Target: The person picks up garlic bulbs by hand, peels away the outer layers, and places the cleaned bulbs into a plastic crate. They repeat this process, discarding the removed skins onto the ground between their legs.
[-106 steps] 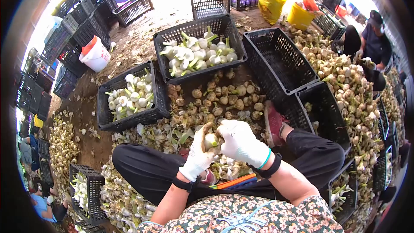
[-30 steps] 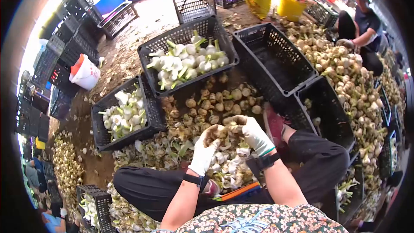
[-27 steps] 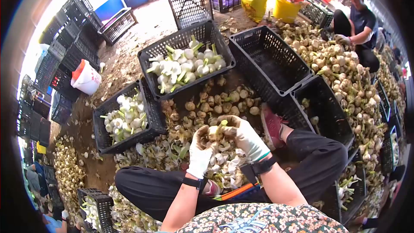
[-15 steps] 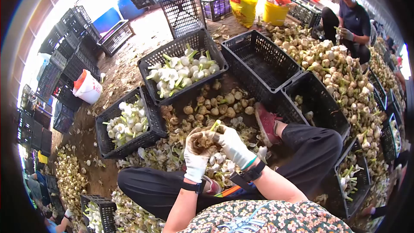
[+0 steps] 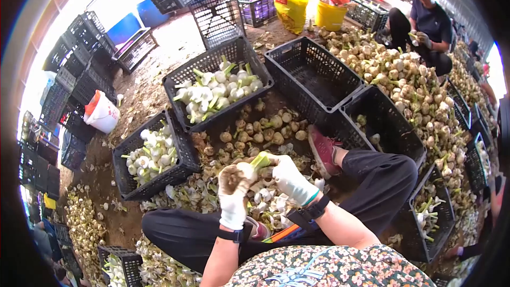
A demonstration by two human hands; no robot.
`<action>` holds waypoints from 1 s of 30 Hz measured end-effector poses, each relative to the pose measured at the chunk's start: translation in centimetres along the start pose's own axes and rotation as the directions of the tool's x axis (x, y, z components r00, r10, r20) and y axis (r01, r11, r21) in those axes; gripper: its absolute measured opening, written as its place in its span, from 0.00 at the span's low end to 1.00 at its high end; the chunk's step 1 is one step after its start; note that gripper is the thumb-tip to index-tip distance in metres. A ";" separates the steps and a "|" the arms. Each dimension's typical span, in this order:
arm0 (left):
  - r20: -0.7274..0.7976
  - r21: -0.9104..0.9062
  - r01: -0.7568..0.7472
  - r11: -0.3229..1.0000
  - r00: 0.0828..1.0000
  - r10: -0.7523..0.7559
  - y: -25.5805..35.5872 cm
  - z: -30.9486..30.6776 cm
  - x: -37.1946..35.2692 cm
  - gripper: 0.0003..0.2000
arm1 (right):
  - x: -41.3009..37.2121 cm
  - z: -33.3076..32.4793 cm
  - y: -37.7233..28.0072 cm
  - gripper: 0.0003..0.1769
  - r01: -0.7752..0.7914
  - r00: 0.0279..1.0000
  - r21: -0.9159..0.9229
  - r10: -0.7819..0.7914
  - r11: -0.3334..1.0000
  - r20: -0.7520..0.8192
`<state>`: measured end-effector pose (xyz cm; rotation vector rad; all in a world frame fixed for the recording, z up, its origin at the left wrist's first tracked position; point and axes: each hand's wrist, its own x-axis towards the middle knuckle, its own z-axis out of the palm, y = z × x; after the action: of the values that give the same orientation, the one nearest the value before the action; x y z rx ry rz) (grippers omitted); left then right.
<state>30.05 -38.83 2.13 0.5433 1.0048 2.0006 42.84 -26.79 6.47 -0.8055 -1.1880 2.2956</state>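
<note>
In dirty white gloves, both hands meet above my lap around one garlic bulb [image 5: 246, 169] with a green stem. My left hand [image 5: 234, 187] is wrapped round the bulb from the left. My right hand [image 5: 288, 177] is closed at the stem's right side, its fingertips touching the stem. Beneath and around the hands lie loose peels and white bulbs [image 5: 268, 202]. Brown unpeeled bulbs [image 5: 268, 135] lie on the ground just beyond them.
Black crates of peeled garlic stand ahead [image 5: 169, 89] and at the left [image 5: 121, 172]. Another black crate [image 5: 319, 69] stands ahead right, beside a long heap of garlic [image 5: 404, 82]. A person [image 5: 430, 21] sits behind the heap. A white bucket [image 5: 103, 114] is at the left.
The bulb now shows a pale surface and a wider green stem between the hands. My left hand has shifted slightly left and down. The view has moved a little to the right.
</note>
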 end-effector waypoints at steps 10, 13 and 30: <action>0.011 0.061 0.142 0.988 0.990 -0.142 2.6 2.9 -0.5 0.28 | -0.3 -0.3 0.8 0.12 0.186 0.982 -0.235 -0.187 0.954 0.021; 0.060 0.017 0.290 0.957 0.955 -0.290 3.0 1.8 0.3 0.29 | -0.4 -0.4 0.4 0.15 0.171 0.984 -0.251 -0.177 0.953 0.002; 0.125 0.277 0.154 0.948 0.973 -0.195 4.5 0.6 -0.8 0.45 | -0.2 -3.6 1.1 0.21 0.312 0.868 -0.891 -0.480 0.331 0.126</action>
<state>28.81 -40.81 6.09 0.7134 1.1921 1.6526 45.27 -25.42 3.98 -0.8423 -2.2652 1.0073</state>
